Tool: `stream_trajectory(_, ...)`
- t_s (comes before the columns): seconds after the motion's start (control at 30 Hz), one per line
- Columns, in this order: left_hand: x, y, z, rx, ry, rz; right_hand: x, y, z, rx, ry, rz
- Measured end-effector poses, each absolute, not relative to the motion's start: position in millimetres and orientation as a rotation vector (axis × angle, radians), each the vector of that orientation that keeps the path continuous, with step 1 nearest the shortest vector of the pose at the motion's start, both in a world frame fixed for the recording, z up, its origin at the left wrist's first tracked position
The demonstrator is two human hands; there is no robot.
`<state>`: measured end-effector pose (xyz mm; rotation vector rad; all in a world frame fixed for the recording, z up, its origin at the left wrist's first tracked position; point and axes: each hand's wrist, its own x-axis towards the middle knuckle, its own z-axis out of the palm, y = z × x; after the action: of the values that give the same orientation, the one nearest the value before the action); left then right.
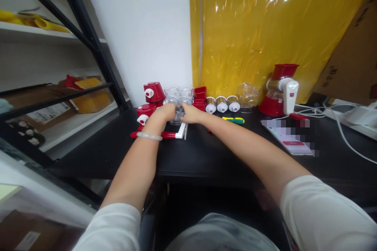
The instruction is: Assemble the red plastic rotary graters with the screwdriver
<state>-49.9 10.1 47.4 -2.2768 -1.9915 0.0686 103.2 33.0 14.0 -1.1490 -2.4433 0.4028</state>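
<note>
Where the left hand (168, 112) and right hand (191, 114) meet: a clear cup (177, 118) sits between them, low at the front of a cluster of clear cups (186, 93) on the surface (188, 160).
Left hand: narrow, fingers bent inward at the cup; they are mostly hidden, so whether they grip it I cannot tell.
Right hand: half closed, thumb and fingers at the cup's other side, close to the left; a firm hold or a mere touch, I cannot tell.
Bracelet (149, 136): pale, around the left wrist.
Crank (180, 132): red grip and white arm, lying just in front of the cup, partly behind the left forearm.
Red bodies (154, 91): two, with white knobs, left of the cups, one farther back.
Red hoppers (200, 93): just right of the cups.
Drums (222, 104): three in a row, white ends facing the person, beside the hoppers.
Screwdriver (235, 120): green and yellow handle, in front of the drums.
Clear parts (247, 95): right of the drums.
Grinder (275, 104): red and white, upright, farther right.
Tablet (290, 138): flat, in front of the grinder, its screen partly pixelated.
Cables (315, 110): white, at the right.
Yellow sheet (253, 27): glossy, hanging behind the surface.
Shelves (79, 123): at the left, holding boxes.
</note>
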Motion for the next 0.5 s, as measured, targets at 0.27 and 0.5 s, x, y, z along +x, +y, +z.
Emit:
stream_trajectory(0.27, -50.5, 11.1, 47.0, -2.242, -2.033, 0.060, 96.2, 38.7, 15.3, -1.288, -2.444, 0.454)
stream_trajectory(0.5, -50.1, 8.1, 47.8, -2.237, -2.029, 0.044, 92.7, 39.9, 15.8, -1.305, -2.438, 0.452)
